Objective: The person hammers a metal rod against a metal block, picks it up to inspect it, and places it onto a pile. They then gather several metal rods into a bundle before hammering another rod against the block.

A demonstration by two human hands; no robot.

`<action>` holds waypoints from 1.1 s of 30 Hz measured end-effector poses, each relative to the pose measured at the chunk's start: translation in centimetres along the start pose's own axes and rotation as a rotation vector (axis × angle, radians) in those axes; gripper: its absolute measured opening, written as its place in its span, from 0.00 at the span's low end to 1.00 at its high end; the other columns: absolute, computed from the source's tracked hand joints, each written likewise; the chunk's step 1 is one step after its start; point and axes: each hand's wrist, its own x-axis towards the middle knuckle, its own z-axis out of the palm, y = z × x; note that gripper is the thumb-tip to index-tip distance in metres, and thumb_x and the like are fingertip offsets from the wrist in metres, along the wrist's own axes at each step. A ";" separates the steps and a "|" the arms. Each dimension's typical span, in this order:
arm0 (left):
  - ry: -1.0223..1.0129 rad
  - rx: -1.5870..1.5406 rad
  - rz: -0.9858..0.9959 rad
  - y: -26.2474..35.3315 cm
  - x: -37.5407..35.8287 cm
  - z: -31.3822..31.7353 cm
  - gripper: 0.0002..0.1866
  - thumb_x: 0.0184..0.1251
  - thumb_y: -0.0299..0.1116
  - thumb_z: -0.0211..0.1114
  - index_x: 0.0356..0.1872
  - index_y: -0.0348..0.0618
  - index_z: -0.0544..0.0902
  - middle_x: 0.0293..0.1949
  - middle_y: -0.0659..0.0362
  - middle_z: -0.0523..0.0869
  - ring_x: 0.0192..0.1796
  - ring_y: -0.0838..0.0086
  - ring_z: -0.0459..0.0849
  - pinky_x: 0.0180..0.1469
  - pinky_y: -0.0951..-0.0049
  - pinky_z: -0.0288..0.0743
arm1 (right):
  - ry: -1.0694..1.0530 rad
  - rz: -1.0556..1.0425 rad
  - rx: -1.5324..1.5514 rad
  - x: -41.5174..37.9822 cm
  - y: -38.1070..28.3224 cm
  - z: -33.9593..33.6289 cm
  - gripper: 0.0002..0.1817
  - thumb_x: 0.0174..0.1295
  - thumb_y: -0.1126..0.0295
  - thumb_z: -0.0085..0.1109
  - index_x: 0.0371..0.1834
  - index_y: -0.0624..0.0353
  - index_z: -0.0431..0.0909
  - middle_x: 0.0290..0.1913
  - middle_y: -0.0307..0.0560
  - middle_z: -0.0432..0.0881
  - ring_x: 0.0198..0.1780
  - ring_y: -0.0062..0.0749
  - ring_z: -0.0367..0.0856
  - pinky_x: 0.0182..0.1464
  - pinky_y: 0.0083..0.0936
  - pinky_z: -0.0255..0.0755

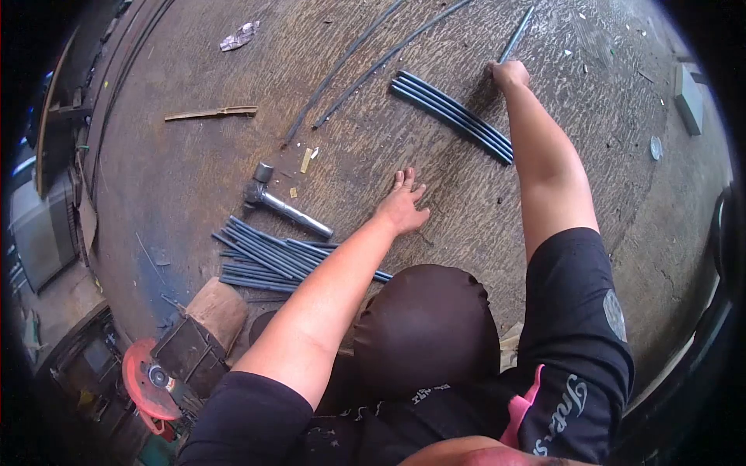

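Observation:
My right hand (510, 74) is closed around the end of a blue-grey metal rod (517, 36), stretched out to the upper right. My left hand (401, 206) is open, its fingers spread, over the worn brown floor, and it holds nothing. Between the hands, a row of several cut rods (451, 116) lies side by side. A looser pile of rods (268, 252) sits left of my left forearm, which hides part of it. Just above that pile rests a hammer (291, 212) with a shiny metal handle.
Two long, curved rods (353, 58) run toward the top edge. A thin wooden strip (210, 114) and a crumpled wrapper (239, 36) lie at upper left. A cutting machine with a red disc guard (140, 380) stands at lower left. A grey block (688, 99) lies far right.

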 end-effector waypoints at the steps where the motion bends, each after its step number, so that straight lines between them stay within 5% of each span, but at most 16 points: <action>1: -0.004 0.020 -0.007 0.1 -0.1 -0.1 0.35 0.62 0.50 0.60 0.70 0.50 0.67 0.77 0.46 0.39 0.79 0.52 0.36 0.76 0.61 0.45 | -0.002 -0.036 0.034 -0.4 0.1 -0.1 0.32 0.51 0.43 0.67 0.45 0.64 0.84 0.51 0.59 0.83 0.55 0.48 0.81 0.57 0.35 0.72; 8: -0.033 0.062 -0.043 0.6 -0.3 -0.3 0.35 0.63 0.49 0.58 0.72 0.52 0.65 0.78 0.49 0.38 0.79 0.52 0.36 0.77 0.61 0.44 | -0.026 0.002 -0.031 -2.1 0.3 -0.7 0.38 0.51 0.39 0.66 0.51 0.64 0.79 0.54 0.60 0.81 0.59 0.48 0.78 0.59 0.35 0.70; 10: -0.039 0.068 -0.041 0.6 -0.3 -0.3 0.35 0.63 0.49 0.58 0.72 0.52 0.65 0.77 0.48 0.37 0.79 0.53 0.35 0.77 0.61 0.44 | 0.125 0.059 0.102 -4.3 -0.3 -1.2 0.39 0.55 0.42 0.64 0.58 0.65 0.71 0.56 0.60 0.79 0.58 0.55 0.78 0.59 0.40 0.71; 14: -0.066 0.057 -0.034 0.4 -0.1 -0.5 0.35 0.64 0.50 0.58 0.72 0.52 0.65 0.77 0.47 0.36 0.78 0.52 0.34 0.77 0.61 0.42 | 0.084 -0.538 -0.123 -13.3 0.7 -0.5 0.35 0.64 0.45 0.56 0.67 0.56 0.65 0.62 0.60 0.73 0.65 0.55 0.70 0.65 0.44 0.64; 18: -0.050 0.122 -0.023 0.1 0.4 0.3 0.34 0.64 0.50 0.57 0.71 0.52 0.65 0.77 0.46 0.35 0.78 0.49 0.33 0.77 0.60 0.42 | 0.186 -1.044 -0.386 -18.9 5.7 4.4 0.30 0.61 0.59 0.56 0.69 0.36 0.66 0.72 0.49 0.62 0.72 0.52 0.59 0.72 0.49 0.52; 19: -0.048 0.101 -0.015 -0.1 0.5 0.4 0.34 0.65 0.50 0.57 0.71 0.51 0.65 0.77 0.45 0.35 0.78 0.48 0.33 0.77 0.60 0.42 | 0.160 -1.033 -0.311 -18.6 6.2 4.7 0.30 0.59 0.68 0.54 0.67 0.35 0.69 0.72 0.44 0.64 0.72 0.52 0.60 0.72 0.47 0.53; 22: -0.046 0.049 -0.003 -0.5 0.3 0.2 0.33 0.65 0.48 0.57 0.71 0.50 0.65 0.77 0.44 0.34 0.78 0.47 0.32 0.77 0.58 0.42 | 0.224 -1.057 -0.309 -16.9 6.2 4.9 0.30 0.59 0.71 0.52 0.67 0.36 0.68 0.70 0.43 0.66 0.70 0.52 0.63 0.70 0.46 0.56; 29: -0.060 0.061 -0.004 -0.1 0.2 0.1 0.34 0.67 0.49 0.55 0.72 0.50 0.63 0.77 0.46 0.34 0.78 0.47 0.32 0.77 0.59 0.41 | 0.339 -0.893 -0.198 -12.0 7.1 4.7 0.23 0.65 0.65 0.50 0.65 0.40 0.69 0.66 0.45 0.71 0.67 0.50 0.68 0.67 0.43 0.62; 33: -0.048 0.037 -0.001 -0.3 0.3 0.2 0.34 0.66 0.48 0.58 0.72 0.51 0.64 0.77 0.46 0.33 0.78 0.48 0.31 0.77 0.57 0.43 | 0.374 -0.980 -0.315 -13.2 7.8 3.9 0.22 0.65 0.64 0.52 0.64 0.39 0.71 0.67 0.44 0.71 0.68 0.50 0.67 0.68 0.43 0.61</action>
